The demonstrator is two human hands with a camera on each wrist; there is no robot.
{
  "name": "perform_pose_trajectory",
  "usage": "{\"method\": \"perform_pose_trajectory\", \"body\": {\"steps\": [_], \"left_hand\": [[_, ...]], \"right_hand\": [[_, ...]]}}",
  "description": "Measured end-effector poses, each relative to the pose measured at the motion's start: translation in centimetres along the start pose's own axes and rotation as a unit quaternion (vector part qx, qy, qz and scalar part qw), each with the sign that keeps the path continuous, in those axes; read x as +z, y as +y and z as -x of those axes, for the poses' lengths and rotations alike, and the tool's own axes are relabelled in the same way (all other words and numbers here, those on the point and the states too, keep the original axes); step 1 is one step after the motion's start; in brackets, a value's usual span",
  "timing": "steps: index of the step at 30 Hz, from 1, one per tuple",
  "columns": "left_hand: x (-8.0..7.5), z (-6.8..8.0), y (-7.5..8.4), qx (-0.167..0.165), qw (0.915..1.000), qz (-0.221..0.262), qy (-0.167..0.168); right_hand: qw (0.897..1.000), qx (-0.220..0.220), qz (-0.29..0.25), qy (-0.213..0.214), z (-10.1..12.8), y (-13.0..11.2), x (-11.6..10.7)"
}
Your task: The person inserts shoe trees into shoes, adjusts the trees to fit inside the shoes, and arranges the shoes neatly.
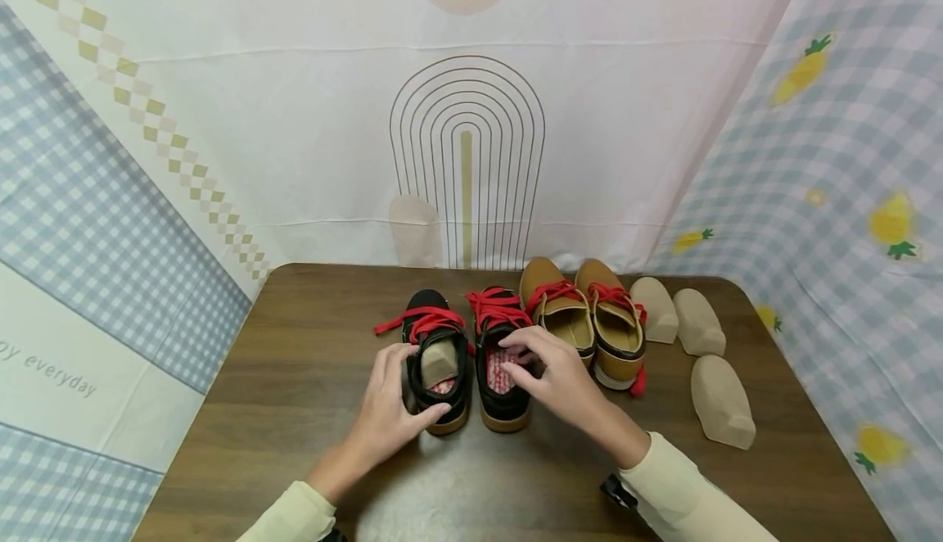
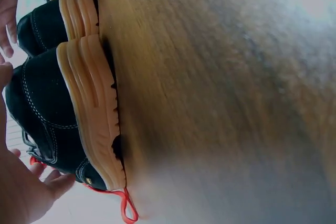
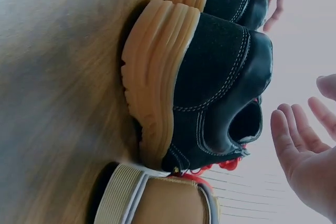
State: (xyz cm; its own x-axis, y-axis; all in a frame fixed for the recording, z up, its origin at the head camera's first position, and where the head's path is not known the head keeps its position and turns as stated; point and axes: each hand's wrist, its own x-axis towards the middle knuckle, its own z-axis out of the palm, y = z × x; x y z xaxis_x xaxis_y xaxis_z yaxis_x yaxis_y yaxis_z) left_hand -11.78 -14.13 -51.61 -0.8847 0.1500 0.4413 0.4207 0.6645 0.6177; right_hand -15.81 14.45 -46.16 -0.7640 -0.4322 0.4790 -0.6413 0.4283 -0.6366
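Both hands forward, left hand (image 1: 390, 411) curled, right hand (image 1: 554, 374) loosely spread.

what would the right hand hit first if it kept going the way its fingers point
Probably the right black shoe: the right hand sits over its opening, fingers aimed left and down toward the patterned insole. Depth is unclear; passing above it, it would reach the left black shoe.

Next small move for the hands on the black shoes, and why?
Probably push the insert deeper into the left black shoe: it still shows at the opening, and the left hand already grips that shoe's heel. The right hand hovers over the right black shoe.
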Motion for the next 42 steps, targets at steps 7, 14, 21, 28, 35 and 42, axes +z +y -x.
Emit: {"method": "perform_pose_trajectory", "body": {"steps": [7, 14, 21, 28, 35, 42], "left_hand": [[0.1, -0.5, 0.7, 0.071, 0.9973, -0.008, 0.015], [-0.1, -1.8, 1.7, 0.141, 0.9898, 0.015, -0.008], [-0.2, -2.8, 2.1, 0.229, 0.9731, 0.016, -0.018], [0.5, -3.7, 2.9, 0.305, 0.9523, 0.015, -0.014], [1.1, -4.0, 3.4, 0.329, 0.9433, -0.023, -0.034], [1.5, -4.2, 3.9, 0.368, 0.9281, -0.038, -0.043]], "right_hand": [[1.0, 0.001, 0.02, 0.021, 1.8, 0.8, -2.0], [0.997, 0.0, 0.057, 0.052, 4.2, 2.0, -5.3], [0.991, 0.023, 0.112, 0.073, 6.7, 3.9, -8.9], [0.986, 0.038, 0.134, 0.093, 9.3, 5.3, -12.5], [0.972, 0.064, 0.189, 0.125, 11.8, 6.7, -15.6], [0.956, 0.1, 0.229, 0.156, 14.8, 9.2, -17.1]]}}
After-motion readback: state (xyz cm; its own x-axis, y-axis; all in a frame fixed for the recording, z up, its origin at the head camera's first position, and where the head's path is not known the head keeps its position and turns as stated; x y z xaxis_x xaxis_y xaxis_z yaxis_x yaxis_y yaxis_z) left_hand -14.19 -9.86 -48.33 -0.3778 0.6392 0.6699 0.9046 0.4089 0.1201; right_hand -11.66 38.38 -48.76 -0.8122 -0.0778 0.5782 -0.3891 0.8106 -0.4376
